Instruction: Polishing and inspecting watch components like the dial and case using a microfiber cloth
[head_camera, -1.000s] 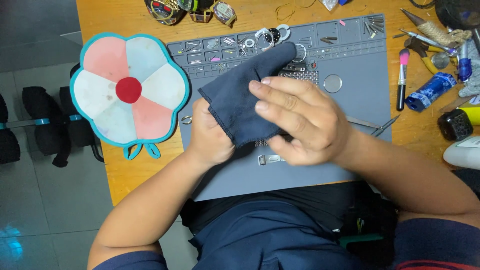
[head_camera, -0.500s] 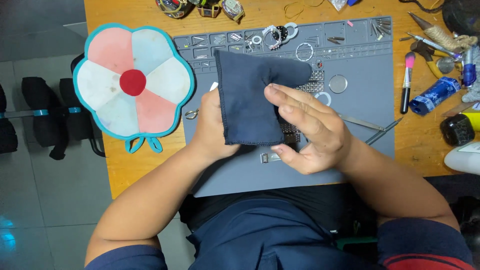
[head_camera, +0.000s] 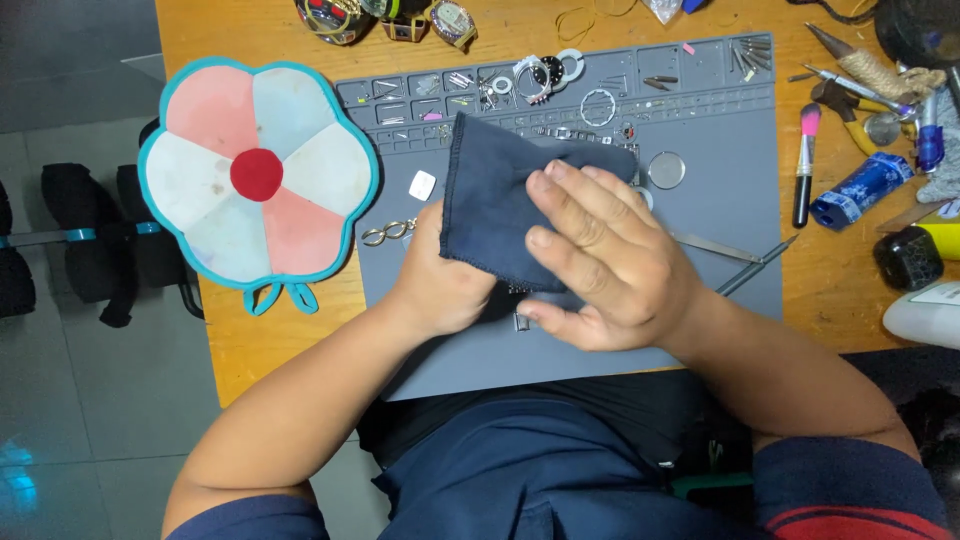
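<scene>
Both hands (head_camera: 600, 265) grip the navy cloth (head_camera: 490, 215), now spread flatter.

My left hand (head_camera: 440, 285) is mostly hidden under the dark blue cloth (head_camera: 500, 205), so I can't tell what it grips. The tiny parts in the gray mat's (head_camera: 700, 300) far compartments are too small to identify.

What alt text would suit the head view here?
Seen from above, a person's left hand and right hand hold a dark blue cloth over a grey work mat on a wooden table. A flower-shaped pad lies left; tools lie right.
</scene>
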